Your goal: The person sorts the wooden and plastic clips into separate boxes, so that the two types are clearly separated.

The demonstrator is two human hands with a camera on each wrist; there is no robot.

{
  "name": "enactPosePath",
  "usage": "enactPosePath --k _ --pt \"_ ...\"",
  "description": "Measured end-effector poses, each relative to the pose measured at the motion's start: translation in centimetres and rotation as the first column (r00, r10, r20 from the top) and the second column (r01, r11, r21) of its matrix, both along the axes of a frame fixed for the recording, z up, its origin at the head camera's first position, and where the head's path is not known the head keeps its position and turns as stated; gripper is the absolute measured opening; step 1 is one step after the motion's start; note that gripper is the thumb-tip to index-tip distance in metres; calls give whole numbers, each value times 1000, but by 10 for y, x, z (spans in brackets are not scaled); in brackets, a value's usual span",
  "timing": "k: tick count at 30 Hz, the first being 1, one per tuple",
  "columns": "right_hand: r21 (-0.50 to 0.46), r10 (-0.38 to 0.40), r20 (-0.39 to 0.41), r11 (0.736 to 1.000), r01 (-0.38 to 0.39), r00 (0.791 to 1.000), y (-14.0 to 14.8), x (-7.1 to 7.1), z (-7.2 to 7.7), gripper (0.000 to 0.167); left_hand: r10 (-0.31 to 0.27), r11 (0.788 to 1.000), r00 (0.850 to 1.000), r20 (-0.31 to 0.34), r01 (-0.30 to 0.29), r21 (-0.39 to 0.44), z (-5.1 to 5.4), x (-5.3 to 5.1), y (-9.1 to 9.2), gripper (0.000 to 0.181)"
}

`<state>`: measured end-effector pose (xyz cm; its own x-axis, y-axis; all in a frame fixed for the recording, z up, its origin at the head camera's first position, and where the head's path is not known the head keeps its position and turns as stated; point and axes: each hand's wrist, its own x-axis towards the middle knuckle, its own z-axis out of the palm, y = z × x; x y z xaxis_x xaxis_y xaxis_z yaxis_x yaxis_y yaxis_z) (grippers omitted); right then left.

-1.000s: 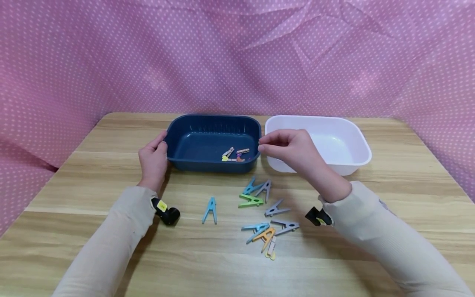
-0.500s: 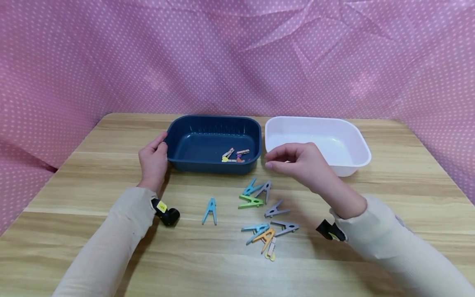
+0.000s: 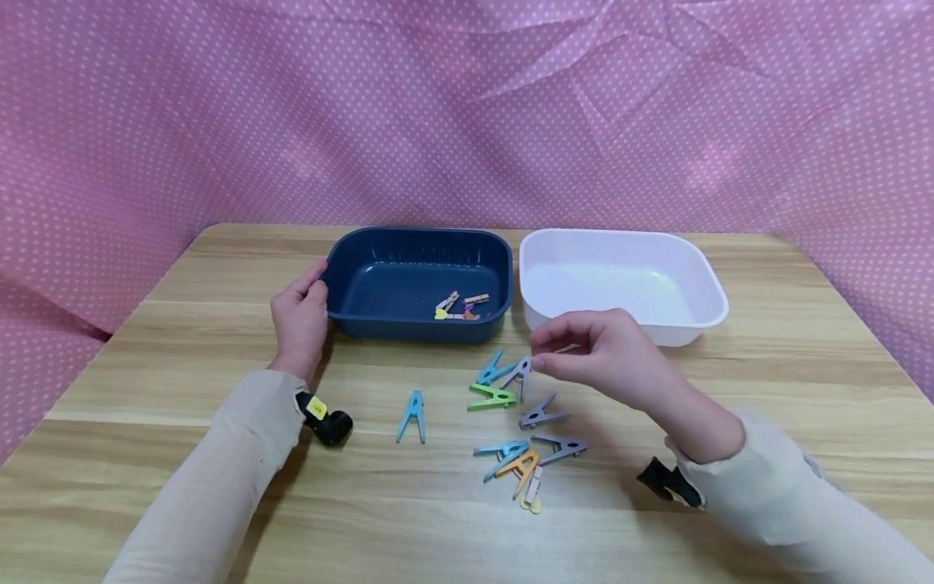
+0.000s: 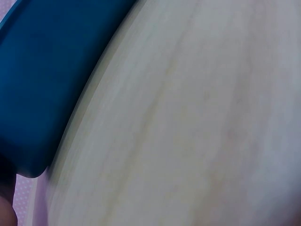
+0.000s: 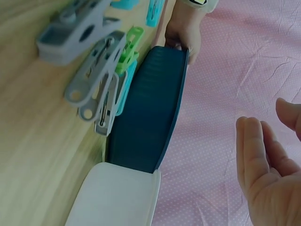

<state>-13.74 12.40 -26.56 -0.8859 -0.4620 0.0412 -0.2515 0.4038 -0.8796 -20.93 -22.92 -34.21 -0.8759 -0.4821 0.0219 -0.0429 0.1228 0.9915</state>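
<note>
In the head view my left hand [image 3: 299, 326] grips the left end of the dark blue bin [image 3: 409, 328]. Several small wooden pegs [image 3: 458, 315] lie in that bin's front right corner. My right hand [image 3: 616, 357] hovers in front of the white bin [image 3: 682, 334], close to a grey clip [image 3: 522, 370]. In the right wrist view its thumb and fingers [image 5: 253, 146] stand apart, holding nothing. Near that clip lie a blue clip [image 3: 490, 375] and a green clip [image 3: 493, 397]. The left wrist view shows mostly tabletop beside the blue bin [image 4: 51, 70].
Closer to me lie two more grey clips [image 3: 540, 415], [image 3: 560, 448], a blue clip [image 3: 507, 456], an orange clip [image 3: 522, 469] and a wooden peg [image 3: 534, 487]. Another blue clip [image 3: 413, 415] lies alone, left of them. A pink dotted cloth [image 3: 438, 113] hangs behind the table.
My right hand has moved from the gap between the bins towards me and slightly right, down to the grey clip. My left hand stays on the blue bin.
</note>
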Motion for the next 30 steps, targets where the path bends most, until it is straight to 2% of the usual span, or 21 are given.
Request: enactPosePath --k 9,13,15,20,25,30 --pt "30 92 -60 996 -90 994 0 17 -11 19 -14 1000 1000 2 14 22 1 2 0 38" --pt "80 113 -58 991 -108 992 -1 26 -15 20 -22 999 1000 6 22 40 2 2 0 37" --pt "92 119 -44 989 -115 992 -1 31 -17 22 -21 1000 1000 13 20 23 2 2 1 37" --pt "77 110 -6 991 -109 994 2 40 -21 21 -7 1000 1000 16 7 -8 2 2 1 37" --pt "78 88 38 993 -91 995 6 49 -24 19 -7 1000 1000 21 7 3 2 2 2 37" --pt "85 94 29 992 -96 995 7 57 -33 20 1 1000 1000 21 -1 0 2 2 1 37"
